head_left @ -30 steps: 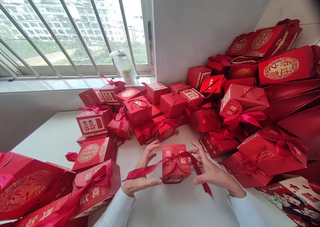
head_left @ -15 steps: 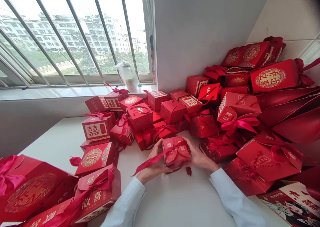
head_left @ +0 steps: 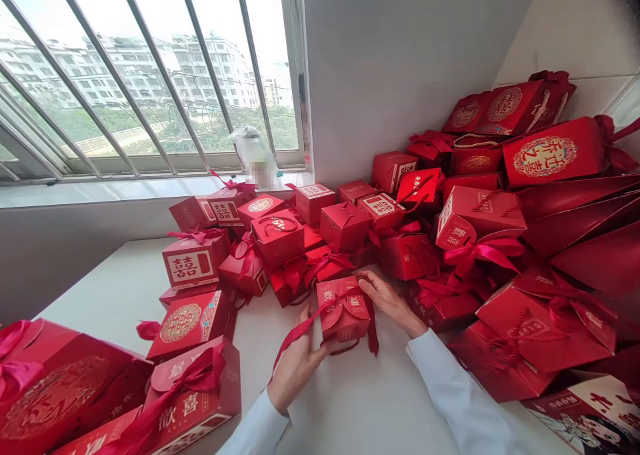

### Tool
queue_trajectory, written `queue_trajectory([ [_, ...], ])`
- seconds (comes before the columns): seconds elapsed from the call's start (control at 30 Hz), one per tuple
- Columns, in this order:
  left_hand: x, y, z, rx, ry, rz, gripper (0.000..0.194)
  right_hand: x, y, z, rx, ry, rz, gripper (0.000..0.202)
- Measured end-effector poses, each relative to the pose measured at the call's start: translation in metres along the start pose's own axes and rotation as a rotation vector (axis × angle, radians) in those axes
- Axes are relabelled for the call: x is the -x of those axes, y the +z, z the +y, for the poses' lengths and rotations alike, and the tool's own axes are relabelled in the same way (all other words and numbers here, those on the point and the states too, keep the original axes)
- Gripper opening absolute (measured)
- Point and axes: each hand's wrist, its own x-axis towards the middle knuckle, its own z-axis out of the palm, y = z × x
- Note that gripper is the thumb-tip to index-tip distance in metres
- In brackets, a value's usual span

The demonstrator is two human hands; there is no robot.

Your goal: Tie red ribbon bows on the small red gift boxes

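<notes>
A small red gift box [head_left: 343, 310] with a ribbon tied over its scalloped top stands on the white table in front of me. Its ribbon tails hang to both sides, and a cord loop lies at its front edge. Beside its near left corner is my left hand [head_left: 299, 361], open, thumb stretched toward the cord and some fingers hidden behind the ribbon. My right hand [head_left: 387, 296] lies at the box's far right corner, fingers extended and the tips close to or touching it. Neither hand wraps round the box.
Several red gift boxes [head_left: 286, 235] are heaped behind it under the window. A taller pile with a pink-bowed box [head_left: 480, 221] fills the right. More boxes [head_left: 193, 395] line the left side of the white table [head_left: 350, 408]. A plastic-covered cup [head_left: 257, 161] stands on the sill.
Both hands have loosened from the gift box. My left hand has drawn down and away from its side; my right hand has shifted slightly up. The box sits a little further left.
</notes>
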Motion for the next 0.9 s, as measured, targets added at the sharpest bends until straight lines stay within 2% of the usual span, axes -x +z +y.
queue_trajectory([
  [0.07,0.017,-0.011,0.010,-0.317,-0.068,-0.028,0.037,-0.004,0.002,0.000,0.013,0.017,0.003,0.044],
  [0.13,0.027,-0.027,0.026,-0.523,-0.104,-0.103,0.035,-0.006,0.002,0.000,0.010,0.026,-0.002,0.046],
  [0.17,0.027,-0.036,0.036,-0.552,-0.094,-0.143,0.029,-0.006,0.001,0.000,0.006,0.029,-0.007,0.046],
  [0.23,0.016,-0.050,0.055,-0.444,-0.074,-0.349,0.019,-0.006,0.001,-0.004,-0.004,0.037,-0.020,0.047],
  [0.27,0.005,-0.055,0.064,-0.397,-0.058,-0.366,0.029,-0.006,0.000,-0.007,-0.009,0.042,-0.027,0.048],
  [0.3,-0.007,-0.058,0.070,-0.393,-0.023,-0.274,0.032,-0.005,0.000,-0.010,-0.013,0.047,-0.033,0.049],
  [0.33,-0.019,-0.058,0.074,-0.405,0.015,-0.134,0.029,-0.004,0.000,-0.013,-0.016,0.050,-0.039,0.049],
  [0.4,-0.039,-0.053,0.074,-0.419,0.045,-0.034,0.031,-0.002,0.001,-0.021,-0.017,0.053,-0.046,0.051],
  [0.47,-0.051,-0.045,0.067,-0.405,-0.005,-0.084,0.034,-0.001,0.002,-0.028,-0.012,0.053,-0.045,0.051],
  [0.6,-0.055,-0.036,0.052,-0.317,-0.129,-0.171,0.034,-0.003,0.003,-0.037,-0.007,0.039,-0.040,0.046],
  [0.77,-0.060,-0.044,0.045,-0.069,-0.256,-0.313,0.029,-0.009,0.005,-0.037,-0.021,0.030,-0.058,0.041],
  [0.9,-0.068,-0.049,0.038,0.066,-0.244,-0.241,0.031,-0.012,0.005,-0.033,-0.016,0.017,-0.054,0.039],
])
